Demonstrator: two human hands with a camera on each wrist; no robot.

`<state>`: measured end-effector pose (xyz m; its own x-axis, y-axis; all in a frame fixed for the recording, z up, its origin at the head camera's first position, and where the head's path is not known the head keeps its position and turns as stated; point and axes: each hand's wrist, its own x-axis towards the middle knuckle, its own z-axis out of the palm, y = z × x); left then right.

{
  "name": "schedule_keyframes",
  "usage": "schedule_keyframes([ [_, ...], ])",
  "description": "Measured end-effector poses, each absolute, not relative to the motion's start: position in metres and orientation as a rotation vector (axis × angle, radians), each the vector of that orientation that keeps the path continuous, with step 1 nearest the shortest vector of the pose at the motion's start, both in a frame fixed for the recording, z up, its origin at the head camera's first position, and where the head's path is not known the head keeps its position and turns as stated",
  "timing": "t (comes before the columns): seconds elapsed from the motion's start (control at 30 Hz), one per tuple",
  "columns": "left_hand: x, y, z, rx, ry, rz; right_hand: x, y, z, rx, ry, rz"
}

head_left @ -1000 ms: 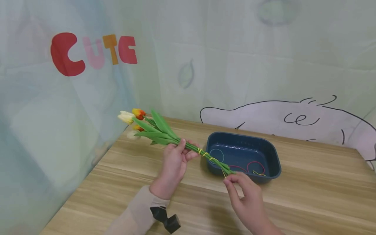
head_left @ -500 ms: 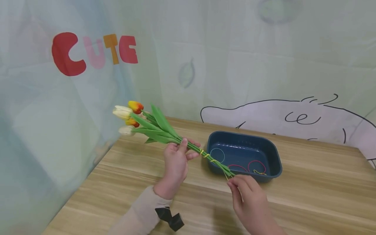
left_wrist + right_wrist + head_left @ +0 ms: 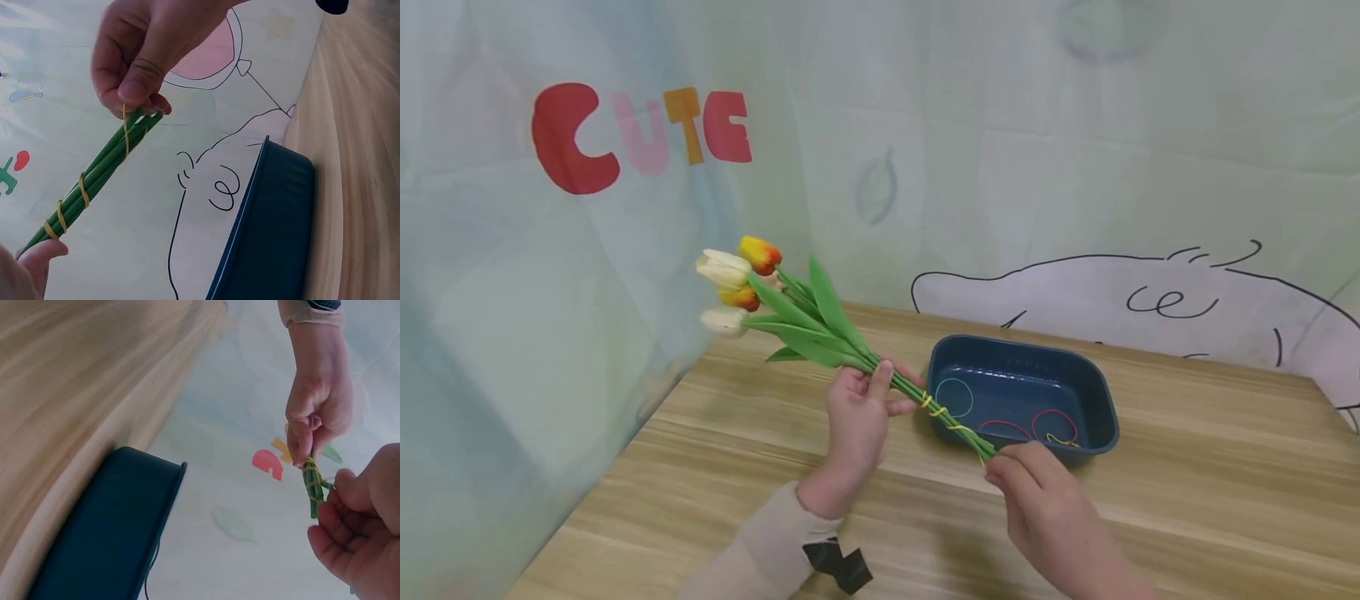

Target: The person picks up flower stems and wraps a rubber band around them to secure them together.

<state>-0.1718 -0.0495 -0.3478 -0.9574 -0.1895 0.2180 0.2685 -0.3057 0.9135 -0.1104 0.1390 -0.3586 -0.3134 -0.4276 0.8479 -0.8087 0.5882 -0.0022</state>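
A bunch of tulips (image 3: 820,321), with white and orange-yellow blooms, slants from upper left to lower right in the head view. My left hand (image 3: 857,421) holds its green stems just below the leaves, thumb on top. Around the stems below that hand winds a yellow rubber band (image 3: 84,190) in several turns. At the stem ends my right hand (image 3: 1056,512) pinches a strand of this band between thumb and fingers. The left wrist view shows the strand pulled taut from the stems to the thumb tip. Both hands are above the table.
A dark blue basin (image 3: 1093,400) stands on the wooden table (image 3: 1210,475) behind the stem ends. Inside it lie a green rubber band (image 3: 955,398), red bands (image 3: 1055,412) and a small yellow one. A printed cloth backdrop (image 3: 1037,167) rises behind the table.
The bunch and both hands have shifted slightly to the right, and the blooms have risen. The strand that hung below the stem ends is now mostly hidden behind my right fingers.
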Motion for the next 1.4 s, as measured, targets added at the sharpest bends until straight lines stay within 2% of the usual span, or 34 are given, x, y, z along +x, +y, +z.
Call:
schedule_keyframes([
  [0.3,-0.165,-0.047,-0.345,-0.288,-1.842,-2.31,-0.108,0.151,-0.352,1.067,-2.151,0.715],
  [0.5,-0.16,-0.042,-0.35,-0.393,-1.966,-2.537,-0.108,0.15,-0.357,1.132,-2.153,0.937],
  [0.73,-0.163,-0.045,-0.35,-0.364,-1.863,-2.708,-0.106,0.151,-0.356,1.115,-2.192,1.11],
  [1.07,-0.164,-0.055,-0.342,-0.376,-2.044,-2.645,-0.103,0.149,-0.359,1.353,-2.084,0.967],
  [1.4,-0.165,-0.059,-0.327,-0.37,-2.256,-2.498,-0.105,0.145,-0.355,1.42,-2.095,0.907],
])
